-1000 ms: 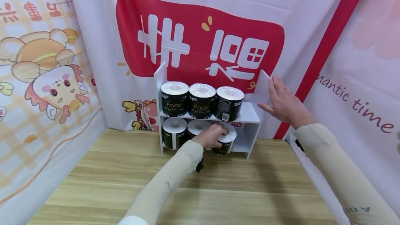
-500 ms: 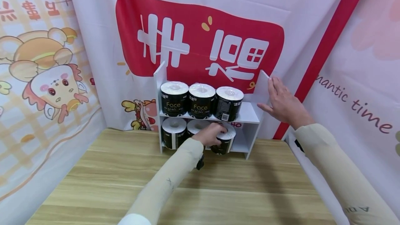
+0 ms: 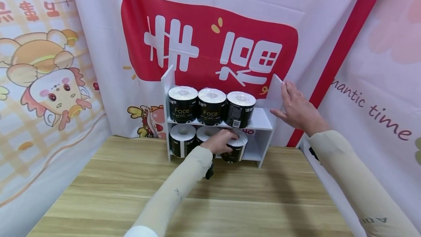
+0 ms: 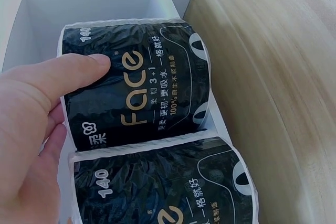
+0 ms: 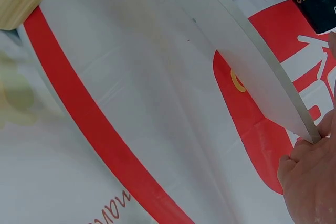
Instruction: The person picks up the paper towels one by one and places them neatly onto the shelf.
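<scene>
My left hand (image 3: 220,142) grips a black-and-white wrapped toilet paper roll (image 4: 136,87) on the lower level of a small white shelf (image 3: 261,118). In the left wrist view the thumb presses its printed side; the other fingertips are partly hidden behind the roll. To its left stands a second roll (image 4: 152,182), partly covered by the hand in the head view, then a third roll (image 3: 182,142). My right hand (image 3: 300,111) holds the shelf's right side panel (image 5: 262,72) near its top, the panel's edge between thumb and fingers.
Three more rolls (image 3: 210,107) stand upright in a row on the upper level. The shelf stands on a wooden table (image 3: 230,200), close to a printed curtain (image 3: 210,39) behind it. More printed cloth (image 3: 378,94) hangs at both sides.
The gripped roll and my left hand have shifted very slightly to the left. My right hand keeps its place on the side panel.
</scene>
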Demonstrator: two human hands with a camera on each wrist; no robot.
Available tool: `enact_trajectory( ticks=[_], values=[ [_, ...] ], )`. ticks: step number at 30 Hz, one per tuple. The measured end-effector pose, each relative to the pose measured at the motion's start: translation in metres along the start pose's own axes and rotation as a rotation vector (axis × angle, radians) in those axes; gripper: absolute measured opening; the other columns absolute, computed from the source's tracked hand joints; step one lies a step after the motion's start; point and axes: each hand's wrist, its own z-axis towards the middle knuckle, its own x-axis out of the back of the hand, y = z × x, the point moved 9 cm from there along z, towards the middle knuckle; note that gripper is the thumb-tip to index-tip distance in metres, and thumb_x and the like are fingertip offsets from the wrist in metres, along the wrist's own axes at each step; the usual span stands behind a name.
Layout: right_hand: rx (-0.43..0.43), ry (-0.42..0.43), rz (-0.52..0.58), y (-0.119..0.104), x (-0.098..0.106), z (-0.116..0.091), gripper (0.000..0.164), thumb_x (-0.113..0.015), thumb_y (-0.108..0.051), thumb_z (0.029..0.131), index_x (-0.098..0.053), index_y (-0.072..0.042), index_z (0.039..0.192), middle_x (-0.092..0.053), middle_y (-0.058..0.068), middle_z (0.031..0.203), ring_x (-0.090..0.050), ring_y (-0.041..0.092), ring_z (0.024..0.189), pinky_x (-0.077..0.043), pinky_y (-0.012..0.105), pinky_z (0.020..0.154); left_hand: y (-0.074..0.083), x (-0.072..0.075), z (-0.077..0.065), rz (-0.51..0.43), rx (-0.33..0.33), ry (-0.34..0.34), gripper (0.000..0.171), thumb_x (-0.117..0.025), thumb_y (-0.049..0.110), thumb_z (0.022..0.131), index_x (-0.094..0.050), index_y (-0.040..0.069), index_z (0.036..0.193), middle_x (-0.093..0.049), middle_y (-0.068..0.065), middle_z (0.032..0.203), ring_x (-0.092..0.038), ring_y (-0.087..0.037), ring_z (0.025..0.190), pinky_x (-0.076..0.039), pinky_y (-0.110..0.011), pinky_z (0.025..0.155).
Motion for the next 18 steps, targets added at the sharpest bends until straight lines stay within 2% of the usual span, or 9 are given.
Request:
enact_trajectory(
  ticks=[12, 18],
  values=[
    [0.005, -0.005, -0.002, -0.0002, -0.0029, 0.0007, 0.117, -0.073, -0.052, 0.093, 0.002, -0.006, 0.170, -0.007, 0.026, 0.176, -0.015, 0.050, 0.161, -0.045, 0.067, 0.113, -0.0049, -0.0018, -0.0007, -0.024, 0.008, 0.017, 0.050, -0.080, 0.007, 0.093, -0.067, 0.010, 0.141, -0.066, -0.006, 0.146, -0.060, -0.020, 0.138, -0.052, -0.033, 0.115],
    [0.010, 0.004, -0.020, 0.0026, 0.0008, 0.0012, 0.116, -0.073, -0.052, 0.093, -0.001, -0.004, 0.169, -0.007, 0.027, 0.175, -0.016, 0.050, 0.160, -0.048, 0.067, 0.110, 0.0003, 0.0074, -0.0027, -0.036, 0.016, 0.043, 0.052, -0.081, 0.012, 0.093, -0.064, 0.008, 0.142, -0.065, -0.008, 0.145, -0.060, -0.022, 0.137, -0.051, -0.036, 0.116]
  ],
)
